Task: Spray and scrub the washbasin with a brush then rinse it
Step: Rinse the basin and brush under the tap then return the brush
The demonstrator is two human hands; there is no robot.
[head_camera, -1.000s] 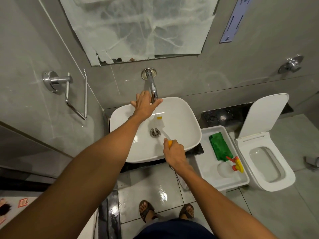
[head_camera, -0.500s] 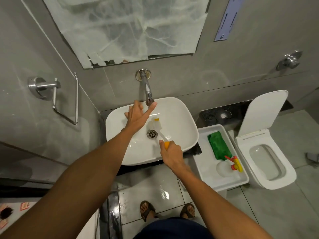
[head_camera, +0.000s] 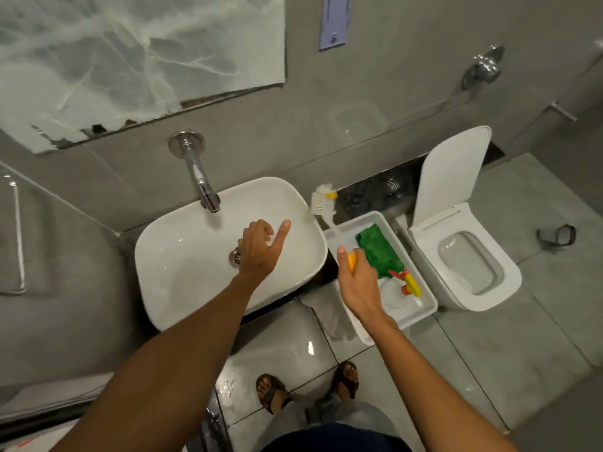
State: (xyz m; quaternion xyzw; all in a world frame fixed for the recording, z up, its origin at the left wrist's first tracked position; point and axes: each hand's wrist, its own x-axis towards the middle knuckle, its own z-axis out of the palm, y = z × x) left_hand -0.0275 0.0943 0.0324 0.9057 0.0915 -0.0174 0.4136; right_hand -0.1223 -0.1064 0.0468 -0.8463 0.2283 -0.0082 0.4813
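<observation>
A white washbasin (head_camera: 182,256) stands below a chrome wall tap (head_camera: 202,184). My left hand (head_camera: 259,249) hovers over the basin's drain (head_camera: 235,256), forefinger stretched out, holding nothing. My right hand (head_camera: 357,282) grips the yellow handle of a white-bristled brush (head_camera: 323,202). The brush head points up and away, just past the basin's right rim, above a white tray (head_camera: 421,308). In that tray lie a green cloth (head_camera: 380,252) and a clear spray bottle (head_camera: 399,293) with a red and yellow trigger.
A white toilet (head_camera: 470,256) with its lid up stands right of the tray. A mirror (head_camera: 137,60) hangs above the tap. The wet tiled floor (head_camera: 284,347) and my sandalled feet (head_camera: 270,391) lie below the basin. A towel rail is on the left wall.
My right hand lifted the brush out of the basin and carried it right, over the tray. My left hand came off the tap and dropped over the drain.
</observation>
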